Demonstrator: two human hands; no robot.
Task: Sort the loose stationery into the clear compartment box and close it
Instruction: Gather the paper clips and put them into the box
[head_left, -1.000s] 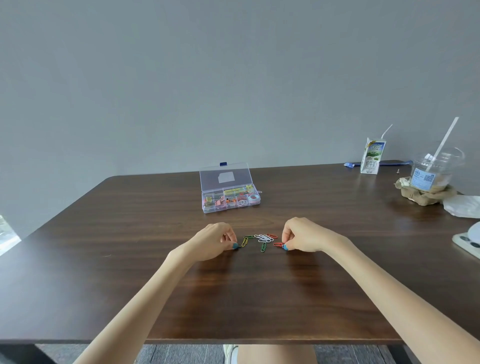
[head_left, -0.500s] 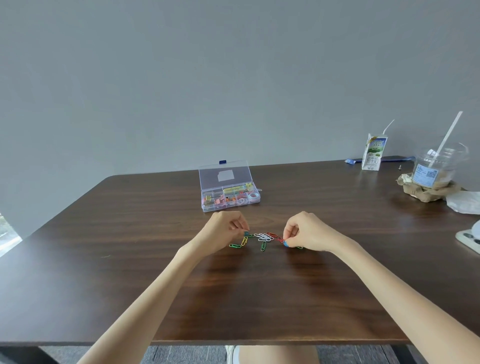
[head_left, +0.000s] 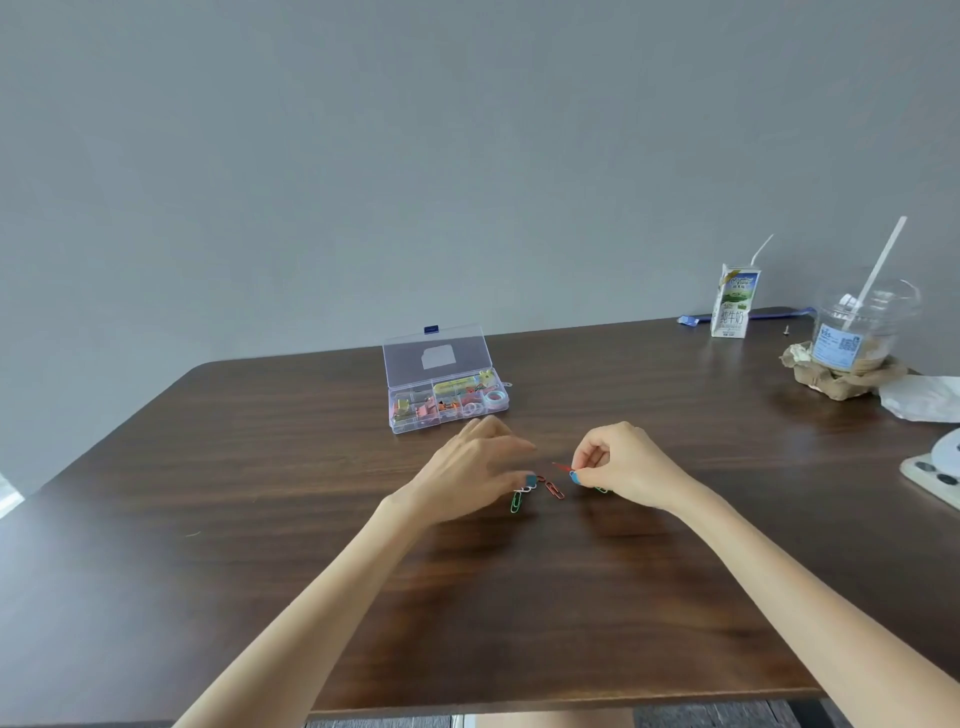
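Observation:
Several coloured paper clips lie loose on the dark wooden table (head_left: 260, 519), among them a green paper clip (head_left: 517, 501), a red paper clip (head_left: 555, 489) and white paper clips (head_left: 524, 488). My left hand (head_left: 478, 467) rests palm down over the left of the pile, fingers stretched out, thumb tip touching the white ones. My right hand (head_left: 628, 462) pinches another red clip (head_left: 561, 467) between thumb and forefinger, just above the table. One more green clip (head_left: 601, 489) peeks out under it. The clear compartment box (head_left: 400, 427) stands behind the hands, lid (head_left: 436, 358) raised, holding sorted stationery.
At the back right stand a milk carton (head_left: 733, 306) with a straw and a plastic cup (head_left: 857, 332) with a straw on crumpled brown paper. A white tissue (head_left: 924, 397) and a white object (head_left: 935, 470) lie at the right edge.
My left hand has slid right and flattened over the clips, hiding the yellow and green ones at the left. My right hand has lifted a red clip off the table.

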